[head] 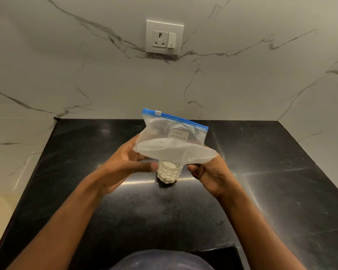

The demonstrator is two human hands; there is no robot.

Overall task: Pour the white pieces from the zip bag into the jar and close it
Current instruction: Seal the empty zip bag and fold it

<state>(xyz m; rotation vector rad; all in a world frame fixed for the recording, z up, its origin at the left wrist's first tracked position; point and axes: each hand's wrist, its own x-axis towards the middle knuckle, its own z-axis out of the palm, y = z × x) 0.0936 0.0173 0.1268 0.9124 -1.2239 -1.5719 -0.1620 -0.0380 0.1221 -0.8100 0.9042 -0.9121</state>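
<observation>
You've got the zip bag up in the air right over the jar, pretty much dead center of the black counter. The bag's blue zip strip is at the top, tilting down toward 3 o'clock, and the bottom of the bag is folded toward you so it hides the jar's mouth. There's a little label on the bag that reads "MILK POWDER" (handwritten, a bit wobbly).

Your left hand comes in from 7 o'clock and has the bag's left edge, fingers curled up behind the plastic and thumb sticking out toward the jar. Your right hand comes in from 5 o'clock and is closed around the bag's lower right corner, fingers tucked under it. Both hands are gripping the bag, neither one is touching the jar as far as I can tell.

The jar stands upright on the counter just below the bag, clear with a bumpy pattern, and it's filled with white pieces nearly to the top. Can't tell whether the bag still has anything inside.

At 12 o'clock on the marble wall there's a white socket with switch.
</observation>
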